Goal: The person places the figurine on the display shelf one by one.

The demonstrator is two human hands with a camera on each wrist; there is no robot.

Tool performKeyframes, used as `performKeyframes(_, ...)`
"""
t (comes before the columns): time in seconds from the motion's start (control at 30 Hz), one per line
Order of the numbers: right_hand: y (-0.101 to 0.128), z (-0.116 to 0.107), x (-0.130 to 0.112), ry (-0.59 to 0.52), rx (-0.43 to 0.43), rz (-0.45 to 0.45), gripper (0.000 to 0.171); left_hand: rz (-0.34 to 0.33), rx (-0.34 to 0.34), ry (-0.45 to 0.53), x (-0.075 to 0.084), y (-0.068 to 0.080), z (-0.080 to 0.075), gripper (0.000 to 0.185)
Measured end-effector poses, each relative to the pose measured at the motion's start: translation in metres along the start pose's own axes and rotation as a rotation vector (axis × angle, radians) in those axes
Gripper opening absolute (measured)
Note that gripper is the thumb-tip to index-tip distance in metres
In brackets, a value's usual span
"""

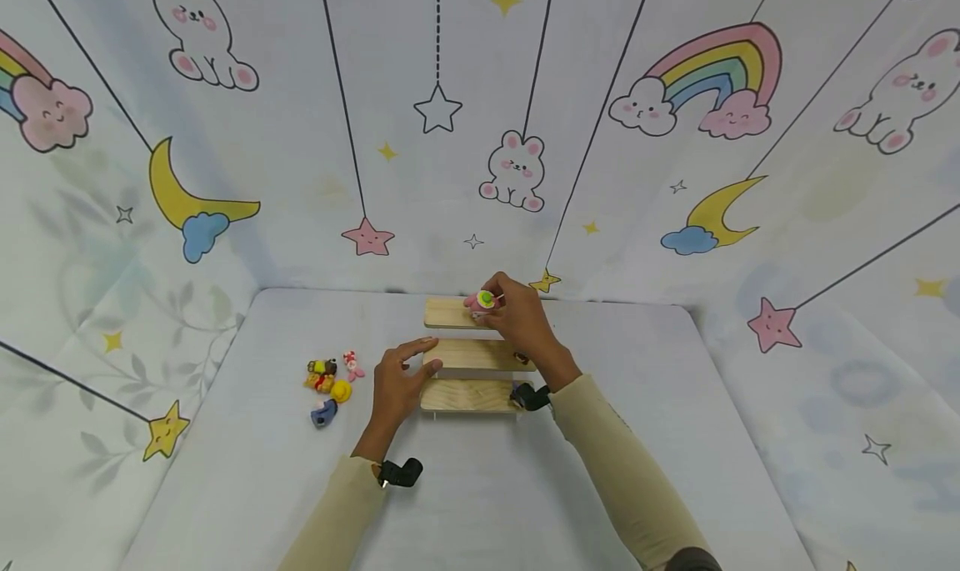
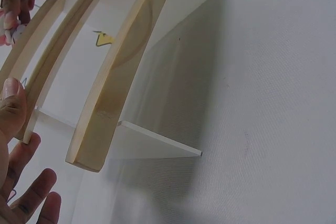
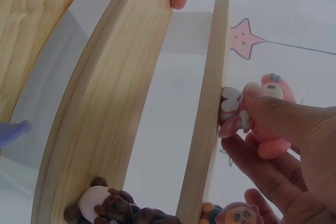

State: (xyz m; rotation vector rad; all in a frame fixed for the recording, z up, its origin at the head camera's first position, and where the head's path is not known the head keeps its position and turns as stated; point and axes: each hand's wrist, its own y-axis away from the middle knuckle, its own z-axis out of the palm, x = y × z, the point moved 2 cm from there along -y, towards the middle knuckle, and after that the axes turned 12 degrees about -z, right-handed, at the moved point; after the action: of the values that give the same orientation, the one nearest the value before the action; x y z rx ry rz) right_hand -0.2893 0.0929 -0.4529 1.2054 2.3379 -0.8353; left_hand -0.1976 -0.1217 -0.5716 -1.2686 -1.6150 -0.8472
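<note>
Nearest the head cam: two beige sleeves coming in from 6 o'clock, a small black wrist cam on each.

Left to right on the worktop (image 1: 225, 438):
- Loose cluster of small figurines (image 1: 327, 383) at 9 o'clock of the shelf, well apart from it. About 5; too small for a firm count. Yellow, red, pink-white and blue pieces visible.
- Left hand (image 1: 395, 383) at the left end of the wooden step shelf (image 1: 472, 356). Fingers straight and spread; index fingertip rests on the middle step's left end. Holds nothing. In the left wrist view the thumb lies against a plank end.
- Step shelf: 3 wooden planks, tiered, on clear side panels.
- Right hand (image 1: 521, 321) over the shelf's right half, reaching to 12 o'clock. Fingers clamped on a pink figurine (image 3: 265, 111), pinched between thumb and forefingers. In the right wrist view it sits right at the top plank's far edge, its white feet touching the wood.

Obstructions: the right hand covers the right end of the top and middle planks in the head view. Already on the shelf: one brown bear figurine (image 3: 113, 207) on the middle step, one orange-faced figurine (image 3: 236, 214) at the top plank, just below the right hand.

Behind, at 12 o'clock: cloth backdrop printed with bunnies, stars, moons and rainbows.
</note>
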Motion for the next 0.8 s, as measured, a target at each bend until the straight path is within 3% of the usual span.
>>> performKeyframes(0.3,0.001,-0.004,-0.004,0.006,-0.005,0.021,0.056,-0.005,0.003,-0.008,-0.002,-0.001,0.000,0.042)
performKeyframes(0.57,0.005,-0.021,-0.007,0.006,0.121,-0.144,0.052,0.015,0.012,-0.014,-0.001,-0.001,0.000,0.044)
performKeyframes(0.8,0.011,-0.045,0.001,-0.025,0.242,-0.111,0.051,0.021,0.016,-0.011,-0.002,-0.001,0.000,0.043)
